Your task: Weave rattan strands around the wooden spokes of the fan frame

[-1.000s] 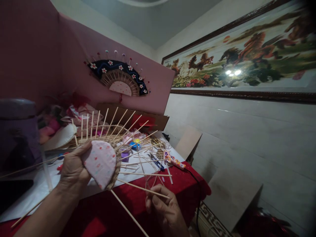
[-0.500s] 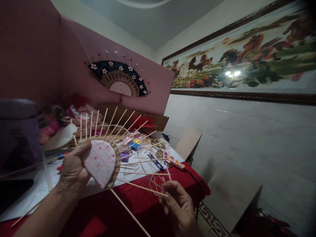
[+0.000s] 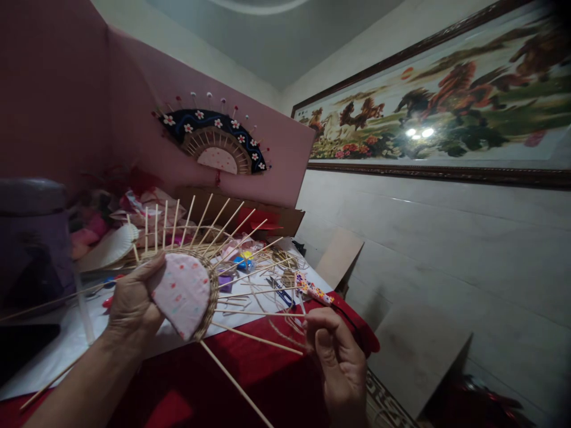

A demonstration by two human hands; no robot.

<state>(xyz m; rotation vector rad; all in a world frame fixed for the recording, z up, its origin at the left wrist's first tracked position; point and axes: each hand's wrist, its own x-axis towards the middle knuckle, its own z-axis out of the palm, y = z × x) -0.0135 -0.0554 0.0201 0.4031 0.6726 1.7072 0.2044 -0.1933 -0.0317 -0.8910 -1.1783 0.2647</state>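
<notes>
I can't see inside the purple packet [image 3: 226,282]. My left hand [image 3: 134,297] grips the fan [image 3: 182,294] above the surface [image 3: 165,343]; my half-curled right hand [image 3: 336,356] meets a stick [image 3: 263,312], its hold on the cord [image 3: 281,334] unclear.

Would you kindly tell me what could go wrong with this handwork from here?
The loose strand near the right hand might snag on the radiating sticks. Those sticks, reaching out from the fabric-covered panel in the left hand, could bend or loosen if knocked. The flower-patterned tool beyond the right hand might get nudged.
</notes>
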